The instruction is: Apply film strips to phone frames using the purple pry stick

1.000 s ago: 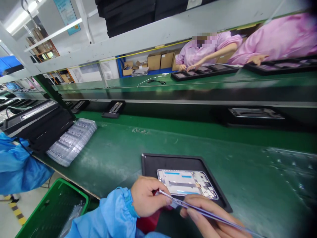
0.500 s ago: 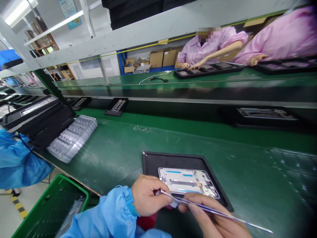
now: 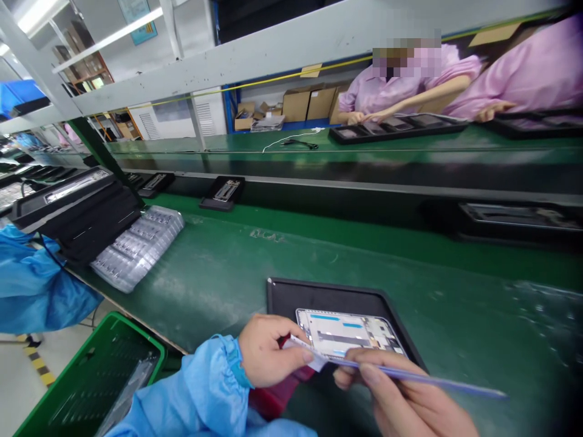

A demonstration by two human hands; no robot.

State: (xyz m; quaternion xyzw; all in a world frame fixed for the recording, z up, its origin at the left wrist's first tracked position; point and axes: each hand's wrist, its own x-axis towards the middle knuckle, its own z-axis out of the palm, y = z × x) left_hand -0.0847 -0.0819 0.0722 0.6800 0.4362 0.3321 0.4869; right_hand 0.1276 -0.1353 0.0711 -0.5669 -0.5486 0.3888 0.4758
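Note:
My left hand (image 3: 273,351), in a blue sleeve, pinches a small white strip (image 3: 314,358) between thumb and forefinger. A dark red piece (image 3: 277,394) shows beneath that hand; whether the hand touches it is unclear. In my right hand (image 3: 396,388) is a pair of long, thin, bluish tweezers (image 3: 455,383), whose left end meets the white strip. Just beyond both hands, an opened phone frame (image 3: 350,331) with blue strips and a circuit board lies in a black tray (image 3: 282,294). My right fingers cover its near edge.
Left on the green bench (image 3: 218,261) lie clear plastic trays (image 3: 141,246) beside a black case (image 3: 86,224). A green crate (image 3: 59,388) stands below. Further black trays (image 3: 223,193) sit along the belt. Two co-workers in pink (image 3: 410,91) handle trays opposite.
The tweezers have turned slightly flatter in my right hand. More of the white strip and the red piece shows by my left hand. The whole view has shifted a little.

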